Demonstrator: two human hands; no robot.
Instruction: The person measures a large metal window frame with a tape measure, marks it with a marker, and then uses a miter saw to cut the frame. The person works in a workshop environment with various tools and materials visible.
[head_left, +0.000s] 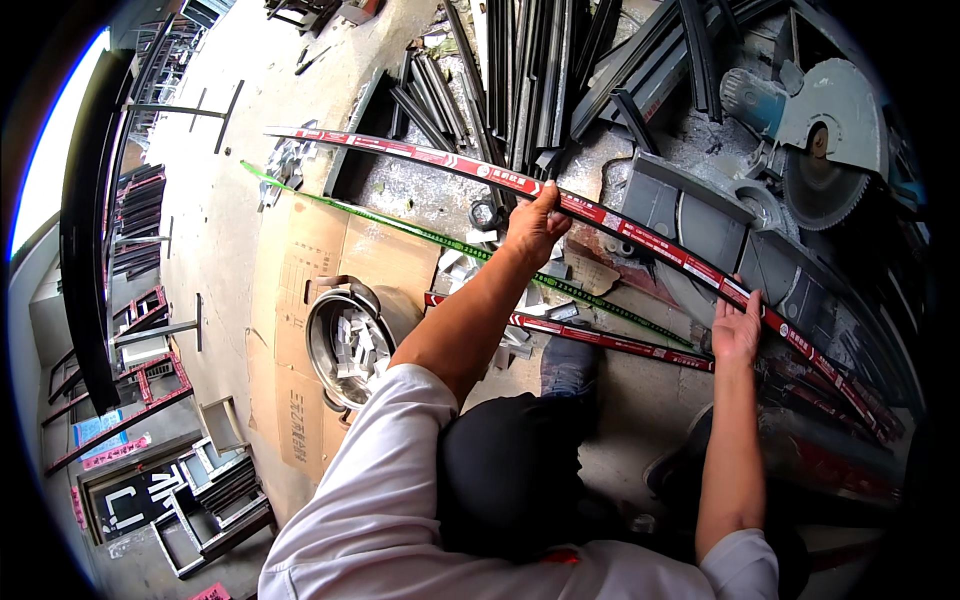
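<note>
Across the far side of the work area, dark metal profiles [525, 80] were heaped; a circular saw [835, 115] was stood at the right, its grey base overlapped in view by the strip's right part; at the left, a metal pot [402, 312] filled with offcuts [352, 345] was set on flattened cardboard [290, 350]; a green tape [400, 228] and a second red-banded strip [640, 345] were seen nearer the body. The left arm was stretched forward, and the left hand [537, 225] was closed around the long red-banded strip [600, 213] near its middle; the right hand [737, 328] was turned palm up, its fingers lightly curled under the same strip, farther right; the strip was extended well beyond both grips, slanted down toward the right.
</note>
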